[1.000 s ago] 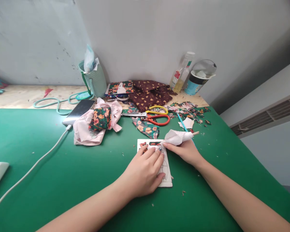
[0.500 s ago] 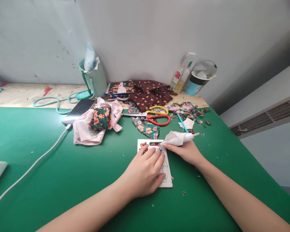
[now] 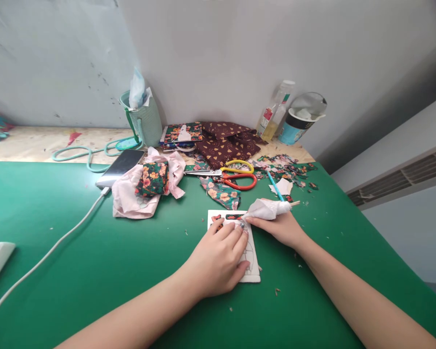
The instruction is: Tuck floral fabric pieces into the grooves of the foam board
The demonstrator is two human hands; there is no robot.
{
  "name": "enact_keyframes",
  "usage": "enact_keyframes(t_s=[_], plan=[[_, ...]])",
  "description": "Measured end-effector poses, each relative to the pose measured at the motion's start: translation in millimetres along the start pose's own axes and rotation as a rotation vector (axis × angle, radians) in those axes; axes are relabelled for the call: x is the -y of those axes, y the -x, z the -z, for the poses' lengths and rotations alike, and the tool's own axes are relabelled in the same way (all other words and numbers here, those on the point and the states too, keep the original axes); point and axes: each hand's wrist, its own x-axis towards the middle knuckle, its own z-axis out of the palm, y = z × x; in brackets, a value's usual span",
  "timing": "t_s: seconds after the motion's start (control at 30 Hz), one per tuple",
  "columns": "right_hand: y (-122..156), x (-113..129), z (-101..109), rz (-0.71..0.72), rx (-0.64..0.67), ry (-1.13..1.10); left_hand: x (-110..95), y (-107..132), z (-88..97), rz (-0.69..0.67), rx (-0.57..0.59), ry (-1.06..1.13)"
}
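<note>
Flat on a white board (image 3: 253,271) with a pencil drawing lies my left hand (image 3: 220,257), its fingers stretched out and pressing on the surface. Floral fabric pieces (image 3: 234,217) are on the board's upper part, some of them hidden by my fingers. My right hand (image 3: 285,228) rests at the board's upper right edge, closed on a white cone-shaped wrap (image 3: 264,209). Thin wooden sticks (image 3: 295,203) poke out of its wide end, and its narrow tip points at the board near my left fingertips. What is inside the wrap is hidden.
Beyond the board lie scissors (image 3: 240,175), a floral cloth scrap (image 3: 223,194), a blue pen (image 3: 275,185) and many fabric snippets (image 3: 290,167). Bundled cloth (image 3: 136,196) and a cabled phone (image 3: 121,167) are at left. A bottle (image 3: 276,111) and paper cup (image 3: 294,128) stand behind.
The camera view has shifted very slightly, so everything appears a little to the right. Both hands keep the same place on the board and the same hold.
</note>
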Motion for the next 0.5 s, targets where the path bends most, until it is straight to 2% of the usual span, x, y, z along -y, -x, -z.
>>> enact_keyframes(t_s=[0.5], plan=[[1.6, -2.8, -0.5, -0.038, 0.004, -0.039, -0.7, -0.5, 0.8, -0.003, 0.001, 0.006]])
